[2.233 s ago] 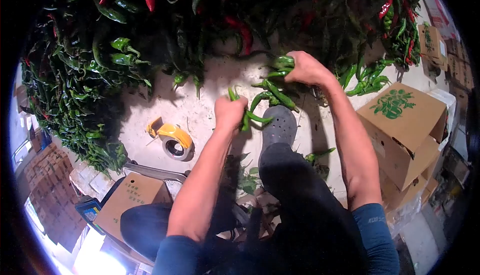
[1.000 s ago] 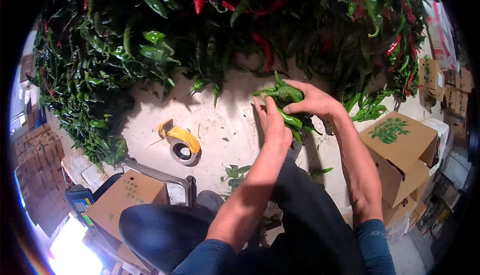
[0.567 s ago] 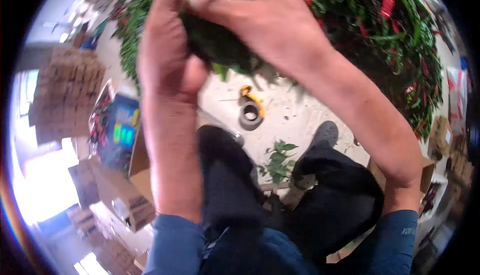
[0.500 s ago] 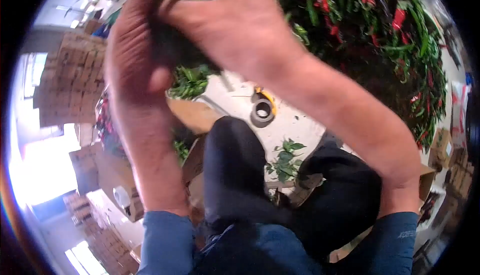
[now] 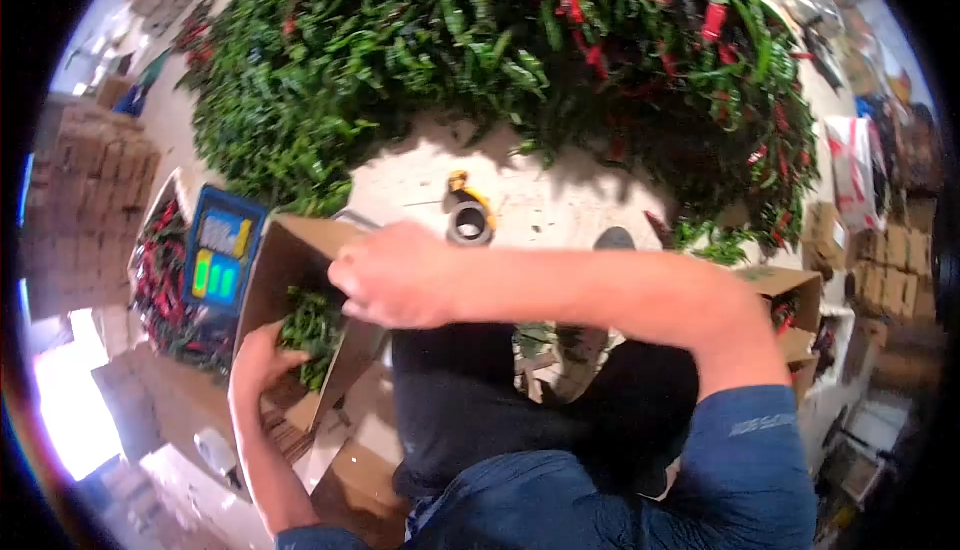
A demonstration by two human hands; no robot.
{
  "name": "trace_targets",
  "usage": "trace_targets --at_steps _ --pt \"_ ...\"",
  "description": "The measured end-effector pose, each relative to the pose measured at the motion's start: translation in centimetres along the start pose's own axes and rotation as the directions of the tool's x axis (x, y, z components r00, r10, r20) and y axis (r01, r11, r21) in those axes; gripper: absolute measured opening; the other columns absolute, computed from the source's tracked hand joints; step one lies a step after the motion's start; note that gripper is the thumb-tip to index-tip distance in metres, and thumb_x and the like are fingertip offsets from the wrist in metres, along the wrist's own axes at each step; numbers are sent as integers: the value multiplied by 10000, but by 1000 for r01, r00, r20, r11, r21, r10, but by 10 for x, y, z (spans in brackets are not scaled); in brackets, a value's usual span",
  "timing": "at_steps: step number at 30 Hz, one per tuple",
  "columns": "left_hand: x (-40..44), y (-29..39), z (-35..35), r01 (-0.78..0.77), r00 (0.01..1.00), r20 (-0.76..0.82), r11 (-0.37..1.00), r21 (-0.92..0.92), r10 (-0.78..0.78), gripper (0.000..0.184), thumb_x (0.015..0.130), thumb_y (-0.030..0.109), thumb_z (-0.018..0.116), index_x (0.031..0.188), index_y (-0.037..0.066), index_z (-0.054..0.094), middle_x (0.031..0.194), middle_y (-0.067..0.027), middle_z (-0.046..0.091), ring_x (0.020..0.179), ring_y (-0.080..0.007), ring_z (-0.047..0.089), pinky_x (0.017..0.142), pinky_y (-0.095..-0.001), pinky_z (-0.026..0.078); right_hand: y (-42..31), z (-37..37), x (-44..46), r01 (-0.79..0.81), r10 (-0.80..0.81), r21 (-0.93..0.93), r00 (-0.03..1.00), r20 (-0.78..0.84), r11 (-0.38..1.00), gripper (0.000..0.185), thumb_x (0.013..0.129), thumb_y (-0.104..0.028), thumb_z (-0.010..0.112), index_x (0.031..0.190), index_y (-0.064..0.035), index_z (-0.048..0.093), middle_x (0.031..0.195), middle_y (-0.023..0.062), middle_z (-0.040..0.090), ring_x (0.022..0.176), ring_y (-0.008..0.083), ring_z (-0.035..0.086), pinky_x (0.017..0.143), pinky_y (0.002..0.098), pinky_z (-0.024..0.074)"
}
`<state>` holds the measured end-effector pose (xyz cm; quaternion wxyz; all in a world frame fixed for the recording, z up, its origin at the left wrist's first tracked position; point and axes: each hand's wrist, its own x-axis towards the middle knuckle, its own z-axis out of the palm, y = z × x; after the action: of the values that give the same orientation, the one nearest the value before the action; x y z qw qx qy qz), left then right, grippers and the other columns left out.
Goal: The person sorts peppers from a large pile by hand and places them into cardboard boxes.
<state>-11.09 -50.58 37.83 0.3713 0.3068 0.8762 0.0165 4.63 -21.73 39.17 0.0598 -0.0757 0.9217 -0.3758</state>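
A cardboard box [image 5: 318, 234] stands at my left with green chili peppers [image 5: 312, 335] inside. My left hand [image 5: 262, 358] reaches into it, thumb and fingers apart, beside the peppers at the box's left side. Across the box's right edge lies my right hand [image 5: 395, 275], its fingers curled and slightly blurred. Whatever it may grip is hidden from me. A big heap of green chili peppers [image 5: 400, 70] spreads ahead, with red chili peppers [image 5: 713, 22] mixed in at the right.
A tape dispenser [image 5: 468, 218] with a grey roll lies on the pale floor ahead of my knees. Left of the box are a blue scale with a lit display [image 5: 222, 250] and a sack of red peppers [image 5: 160, 285]. An open cardboard box [image 5: 790, 285] stands at right.
Both hands have come down and left from high in front of me, where they were around some green peppers, to the cardboard box. My view has shifted, showing more of the heap.
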Motion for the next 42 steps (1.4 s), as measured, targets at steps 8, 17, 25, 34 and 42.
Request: trace_targets --at_steps 8,17,25,34,42 --pt "13 160 -33 -240 880 -457 951 -196 128 334 869 58 664 1187 -35 622 1060 -206 689 939 -317 688 853 -386 533 335 -97 -225 -767 733 -161 641 -228 621 301 828 -229 703 1018 5 692 952 235 692 921 407 668 806 457 546" --pt "172 380 41 -728 662 363 678 103 656 425 945 256 615 1305 41 546 1114 -192 652 1013 -385 636 876 -459 519 544 34 -188 -814 624 -32 470 -624 581 631 895 -291 627 1476 -133 434 1276 242 579 1175 405 551 1012 490 457" --pt "399 461 182 -400 872 -265 911 95 411 831 806 358 726 1459 -3 362 1528 -302 313 1376 -462 373 1132 -456 357 559 44 -162 -887 713 216 161 -682 408 467 909 -167 514 1360 -45 522 1270 231 550 1134 414 556 947 462 496" --pt "448 468 255 -431 643 -579 862 268 502 816 723 403 778 1457 260 451 1408 -207 456 1187 -499 473 912 -579 474 484 111 -250 -870 887 297 275 -371 394 321 879 -145 590 1197 -125 624 1162 218 590 1016 401 603 829 458 524" --pt "377 386 289 -460 885 15 870 176 465 728 768 187 726 1440 229 449 1349 -294 444 1050 -470 604 901 -534 514 443 146 -297 -745 860 478 253 -444 466 328 861 -109 584 1179 -128 660 954 215 642 961 402 620 850 477 507"
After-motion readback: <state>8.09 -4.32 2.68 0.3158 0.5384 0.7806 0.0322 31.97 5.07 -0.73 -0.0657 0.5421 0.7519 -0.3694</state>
